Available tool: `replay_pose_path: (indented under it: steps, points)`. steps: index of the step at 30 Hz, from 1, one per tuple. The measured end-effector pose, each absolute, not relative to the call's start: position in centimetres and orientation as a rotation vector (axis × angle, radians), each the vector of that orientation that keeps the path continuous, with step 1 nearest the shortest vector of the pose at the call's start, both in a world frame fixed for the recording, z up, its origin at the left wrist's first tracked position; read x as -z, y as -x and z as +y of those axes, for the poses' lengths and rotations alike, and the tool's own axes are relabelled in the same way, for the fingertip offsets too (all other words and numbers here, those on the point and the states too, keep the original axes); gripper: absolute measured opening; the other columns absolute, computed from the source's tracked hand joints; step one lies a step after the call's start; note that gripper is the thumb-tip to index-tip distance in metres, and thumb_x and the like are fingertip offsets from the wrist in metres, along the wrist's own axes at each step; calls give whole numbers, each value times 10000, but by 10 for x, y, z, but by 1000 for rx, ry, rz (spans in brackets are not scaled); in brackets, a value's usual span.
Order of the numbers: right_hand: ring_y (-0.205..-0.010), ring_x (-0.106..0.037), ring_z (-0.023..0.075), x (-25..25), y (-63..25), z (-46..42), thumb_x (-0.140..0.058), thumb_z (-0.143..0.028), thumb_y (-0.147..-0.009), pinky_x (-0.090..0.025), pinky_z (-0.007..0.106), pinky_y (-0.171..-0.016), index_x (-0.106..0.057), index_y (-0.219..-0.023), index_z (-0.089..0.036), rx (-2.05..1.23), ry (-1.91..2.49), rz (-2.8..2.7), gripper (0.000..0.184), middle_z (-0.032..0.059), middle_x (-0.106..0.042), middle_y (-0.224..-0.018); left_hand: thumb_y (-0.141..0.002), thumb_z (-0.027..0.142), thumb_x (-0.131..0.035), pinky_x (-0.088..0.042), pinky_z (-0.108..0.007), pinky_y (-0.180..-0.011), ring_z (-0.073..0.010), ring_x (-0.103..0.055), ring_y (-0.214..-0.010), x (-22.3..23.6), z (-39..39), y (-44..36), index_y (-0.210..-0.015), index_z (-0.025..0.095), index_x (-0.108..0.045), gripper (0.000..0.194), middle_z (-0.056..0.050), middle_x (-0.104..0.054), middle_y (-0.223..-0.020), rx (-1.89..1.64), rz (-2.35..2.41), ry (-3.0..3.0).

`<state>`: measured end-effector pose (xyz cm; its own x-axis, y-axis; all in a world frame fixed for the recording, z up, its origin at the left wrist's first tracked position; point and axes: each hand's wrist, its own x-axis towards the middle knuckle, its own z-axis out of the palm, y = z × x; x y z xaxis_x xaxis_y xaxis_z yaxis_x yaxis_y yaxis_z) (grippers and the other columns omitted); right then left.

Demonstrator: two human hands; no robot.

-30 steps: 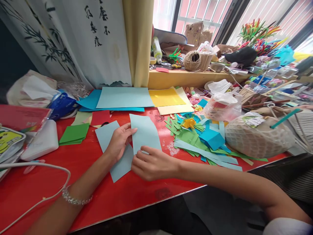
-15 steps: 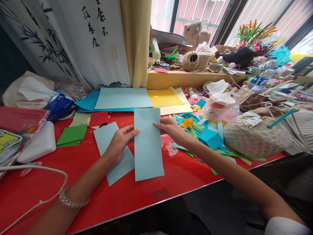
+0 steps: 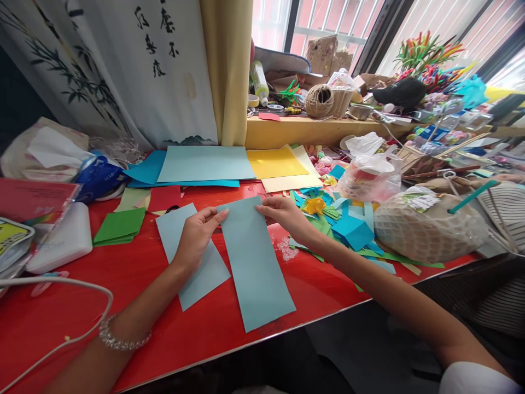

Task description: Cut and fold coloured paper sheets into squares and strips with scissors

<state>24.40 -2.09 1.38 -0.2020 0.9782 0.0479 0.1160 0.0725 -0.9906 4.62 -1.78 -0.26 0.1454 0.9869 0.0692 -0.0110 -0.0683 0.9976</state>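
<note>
A long light-blue paper strip (image 3: 254, 265) lies unfolded on the red table (image 3: 135, 273), reaching from the middle almost to the front edge. My left hand (image 3: 197, 235) pinches its far left corner. My right hand (image 3: 283, 213) pinches its far right corner. A second light-blue strip (image 3: 192, 279) lies under my left hand, angled beside the first.
Large light-blue, dark-blue and yellow sheets (image 3: 205, 164) lie at the back. Green squares (image 3: 118, 225) sit to the left, a heap of green and blue paper scraps (image 3: 344, 227) to the right. A white cable (image 3: 61, 284) loops at the front left. The windowsill (image 3: 328, 128) is crowded with craft supplies.
The strip was folded over a second ago; my right hand carried its end away from me and it now lies full length, shifted toward the table's front edge.
</note>
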Motion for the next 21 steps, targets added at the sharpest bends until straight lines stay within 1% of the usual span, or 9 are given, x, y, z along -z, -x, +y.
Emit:
replay_pose_path:
  steps: [3,7,10,14,17,19,21]
  points:
    - [-701,-578,135,-13,-242,-23,-608,-385,-775,-501,295,-682,-605,-746,-170,-1246,1137,-1485,217,31,-604,-755,-729,424,-663,-512,-293,-745,-175,-621,-754,2,-18,-46,-743,167,-648,258,-13,-669,-765,-1155,1063,-1347]
    - [-704,-578,139,-13,-241,-24,-610,-407,-768,-499,297,-685,-607,-764,-176,-1249,1131,-1461,231,34,-607,-764,-728,436,-658,-516,-307,-748,-184,-630,-748,2,-19,-46,-727,167,-648,270,-19,-676,-752,-1153,1061,-1348]
    - [-694,-570,134,-14,-240,-23,-581,-382,-789,-493,292,-676,-597,-742,-177,-1224,1136,-1478,210,30,-599,-747,-733,425,-656,-516,-317,-762,-192,-635,-768,2,-19,-47,-774,164,-666,264,-28,-691,-798,-1156,1054,-1343]
    - [-683,-569,132,-14,-242,-20,-561,-367,-806,-484,294,-664,-564,-708,-172,-1198,1126,-1496,218,27,-591,-736,-741,403,-654,-507,-347,-819,-211,-637,-858,3,-18,-46,-890,165,-678,282,-45,-698,-892,-1215,1050,-1300]
    - [-696,-577,143,-13,-245,-18,-522,-374,-835,-481,300,-656,-569,-747,-168,-1120,1176,-1552,229,38,-602,-755,-755,385,-643,-492,-367,-859,-226,-629,-924,5,-17,-44,-925,166,-681,280,-57,-697,-929,-1265,1055,-1287]
    - [-796,-598,174,-15,-246,-15,-516,-358,-844,-480,321,-702,-588,-854,-171,-929,1264,-1656,200,64,-637,-866,-762,380,-635,-486,-374,-873,-230,-629,-931,5,-17,-44,-920,167,-686,269,-59,-698,-932,-1278,1054,-1304]
    - [-976,-577,210,-20,-244,-12,-537,-328,-841,-457,353,-808,-577,-1019,-185,-614,1321,-1789,232,93,-627,-1070,-762,379,-632,-493,-376,-863,-230,-638,-905,5,-18,-44,-911,171,-690,263,-55,-703,-912,-1287,1054,-1324]
